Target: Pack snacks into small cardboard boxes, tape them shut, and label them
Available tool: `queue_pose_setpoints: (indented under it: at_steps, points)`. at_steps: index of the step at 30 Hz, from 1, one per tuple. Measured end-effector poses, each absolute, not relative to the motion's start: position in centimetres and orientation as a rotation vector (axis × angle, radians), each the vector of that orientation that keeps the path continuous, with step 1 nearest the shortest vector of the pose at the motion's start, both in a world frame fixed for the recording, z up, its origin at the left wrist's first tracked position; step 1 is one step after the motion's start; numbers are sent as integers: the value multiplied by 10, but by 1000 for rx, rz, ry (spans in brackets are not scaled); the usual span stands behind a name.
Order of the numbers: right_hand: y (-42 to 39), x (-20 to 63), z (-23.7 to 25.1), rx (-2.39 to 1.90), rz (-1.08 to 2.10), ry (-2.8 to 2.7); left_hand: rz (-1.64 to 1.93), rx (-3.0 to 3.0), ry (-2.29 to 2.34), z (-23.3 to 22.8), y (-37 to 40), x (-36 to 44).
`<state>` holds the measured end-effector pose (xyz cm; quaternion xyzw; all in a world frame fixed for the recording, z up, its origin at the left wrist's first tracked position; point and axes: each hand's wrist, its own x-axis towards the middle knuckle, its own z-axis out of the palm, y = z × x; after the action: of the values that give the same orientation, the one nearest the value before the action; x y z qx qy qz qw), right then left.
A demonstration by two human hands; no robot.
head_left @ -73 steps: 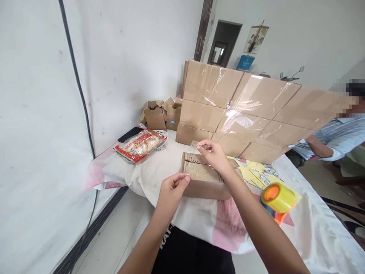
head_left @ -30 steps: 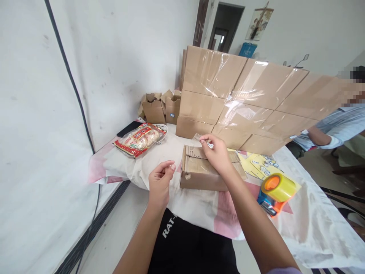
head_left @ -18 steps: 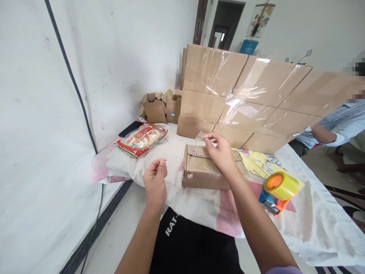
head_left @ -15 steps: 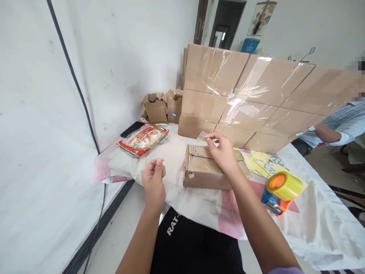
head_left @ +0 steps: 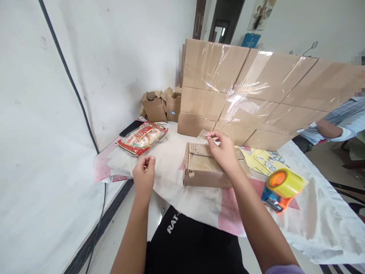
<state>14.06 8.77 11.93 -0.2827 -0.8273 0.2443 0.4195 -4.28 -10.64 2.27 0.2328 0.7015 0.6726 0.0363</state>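
Head view only. Cardboard box [head_left: 208, 169] lying flat on the cloth-covered counter [head_left: 313, 224], taken here as landmark. Right hand [head_left: 224, 150] poised over the box's far edge, thumb and forefinger pinched on something small and pale; too small to identify, partly masked by the fingers. Left hand [head_left: 144, 176] raised to the left of the box, apart from it, fingers curled with tips drawn together; impossible to tell whether anything sits between them. Box top creased, flap edge at the far end partly covered by the right hand.

Right of the box: tape dispenser [head_left: 281, 188] with a yellow roll, orange and blue body partly hidden beneath the roll. Between the two, yellow printed patch on the cloth, details unreadable. Behind the box: wall of stacked cartons [head_left: 245, 99] under glossy film, cut off at the right edge. Far left of the box: packet of food [head_left: 141, 139] resting on a white basket, mostly hidden below it; dark phone beyond. Small open cartons [head_left: 159, 106] in the corner. Another person's sleeve [head_left: 346, 121] beyond the stack, largely out of frame.
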Motion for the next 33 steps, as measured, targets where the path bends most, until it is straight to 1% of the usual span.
queue_pose_setpoints:
  at_steps: [4,7,10,14,24,28,33]
  points:
    - [89,140,117,-689,608,-2075,1734,832,2540,11,-109,-66]
    - [87,140,117,-686,610,-2075,1572,938,2672,2,-108,-80]
    - [85,141,119,-697,618,-2074,1454,1159,2614,-2,-104,-92]
    - [83,142,122,-690,616,-2064,1225,1516,2383,-1,-92,-103]
    - [79,143,122,-662,622,-2074,1045,1536,2378,-11,-42,-113]
    - [79,144,122,-661,630,-2085,964,1542,2429,-16,-35,-111]
    - [78,143,123,-657,627,-2118,953,1523,2552,-21,-33,-108]
